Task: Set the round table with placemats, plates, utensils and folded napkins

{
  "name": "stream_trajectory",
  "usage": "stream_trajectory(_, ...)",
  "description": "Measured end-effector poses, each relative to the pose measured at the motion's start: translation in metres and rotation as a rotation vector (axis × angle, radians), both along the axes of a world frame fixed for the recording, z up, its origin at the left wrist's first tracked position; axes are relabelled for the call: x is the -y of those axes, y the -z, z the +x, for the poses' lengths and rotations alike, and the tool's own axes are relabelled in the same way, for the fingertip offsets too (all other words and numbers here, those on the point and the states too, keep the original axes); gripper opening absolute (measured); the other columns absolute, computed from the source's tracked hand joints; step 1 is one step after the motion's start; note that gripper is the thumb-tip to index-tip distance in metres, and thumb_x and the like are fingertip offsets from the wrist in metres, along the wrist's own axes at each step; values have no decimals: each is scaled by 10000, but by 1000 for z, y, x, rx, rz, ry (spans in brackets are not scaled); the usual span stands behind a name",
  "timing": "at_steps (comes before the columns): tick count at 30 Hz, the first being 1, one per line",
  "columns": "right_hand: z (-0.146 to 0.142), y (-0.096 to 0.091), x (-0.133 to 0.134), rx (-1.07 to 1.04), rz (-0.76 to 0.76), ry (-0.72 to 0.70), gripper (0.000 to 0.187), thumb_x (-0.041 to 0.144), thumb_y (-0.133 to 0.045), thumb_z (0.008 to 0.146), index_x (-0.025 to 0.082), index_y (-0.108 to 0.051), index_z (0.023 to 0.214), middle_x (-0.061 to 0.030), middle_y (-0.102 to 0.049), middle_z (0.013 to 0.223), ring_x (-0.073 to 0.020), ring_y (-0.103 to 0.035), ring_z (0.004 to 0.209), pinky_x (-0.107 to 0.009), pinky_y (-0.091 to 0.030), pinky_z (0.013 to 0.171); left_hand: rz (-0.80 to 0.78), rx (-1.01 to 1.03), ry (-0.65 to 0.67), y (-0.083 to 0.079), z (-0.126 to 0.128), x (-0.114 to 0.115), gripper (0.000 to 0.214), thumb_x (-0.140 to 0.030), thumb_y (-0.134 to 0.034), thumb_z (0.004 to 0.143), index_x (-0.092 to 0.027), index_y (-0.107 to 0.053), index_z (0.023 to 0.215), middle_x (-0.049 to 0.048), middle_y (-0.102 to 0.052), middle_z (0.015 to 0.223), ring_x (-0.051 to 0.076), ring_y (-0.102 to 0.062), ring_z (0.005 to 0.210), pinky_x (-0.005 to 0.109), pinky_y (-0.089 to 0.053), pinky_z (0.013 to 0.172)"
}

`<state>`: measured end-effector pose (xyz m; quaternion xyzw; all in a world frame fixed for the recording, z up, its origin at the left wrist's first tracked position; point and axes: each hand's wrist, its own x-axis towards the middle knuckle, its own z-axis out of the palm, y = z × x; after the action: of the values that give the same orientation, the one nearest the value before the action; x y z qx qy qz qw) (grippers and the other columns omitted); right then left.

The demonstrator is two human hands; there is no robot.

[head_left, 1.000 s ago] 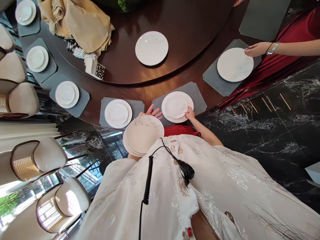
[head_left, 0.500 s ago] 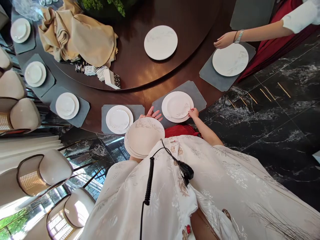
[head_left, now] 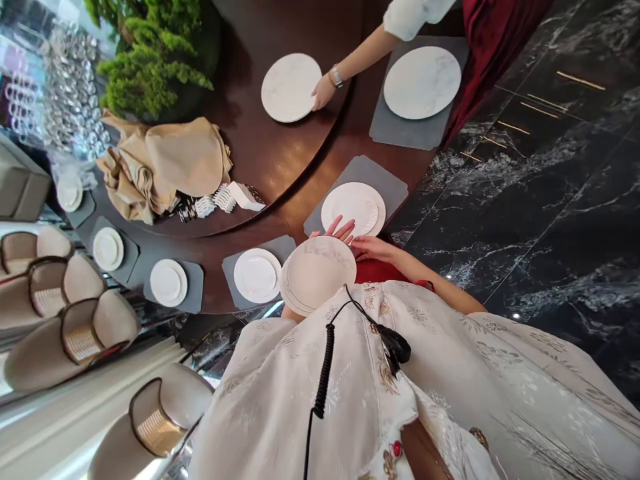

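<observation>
Stacked plates rest on the person's left hand, their lower edge partly hidden behind the cream floral robe. The left forearm passes beneath them, and the fingers fan wide past the far rim. The right hand lies open and nearly flat, fingers close together and pointing at the stack's edge; it is either touching that edge or just beside it, and the view does not settle which. Just past the stack, nested white plates sit on a grey placemat, and another white plate sits on a second placemat to their left. Farther off, a co-worker's hand, with a metal wristwatch above it, touches the rim of a marble-patterned plate lying on a dark wooden turntable. Beside that arm, a larger marble-patterned plate rests on its own grey mat. Crumpled tan napkins and a green plant sit toward the turntable's far side. A coiled black cable hangs down the robe, and black marble flooring spreads to the right.
</observation>
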<state>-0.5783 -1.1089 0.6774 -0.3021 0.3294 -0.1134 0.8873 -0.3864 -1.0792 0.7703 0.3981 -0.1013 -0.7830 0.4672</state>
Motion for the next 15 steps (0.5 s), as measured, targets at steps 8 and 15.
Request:
stream_trajectory(8,-53,-39,-4,-113,-346,198,558,539,-894,676,155,-754,1055,-61,-762,985,-278,-688,1020,-361,-579,866,-21,-22,274,-16,-83,61,1087,-555,-443,713,-97,-131,1648,220,-411,1609,301,-323,1559,445,-223,1253)
stream_trajectory(15,-163,-80,-2,-206,-285,438,489,609,-876,641,184,-722,828,-25,-739,809,-170,-671,744,-299,-551,740,24,-110,532,-52,-171,104,1097,-496,-434,675,-111,-146,1661,190,-607,1423,314,-481,1464,481,-200,1260)
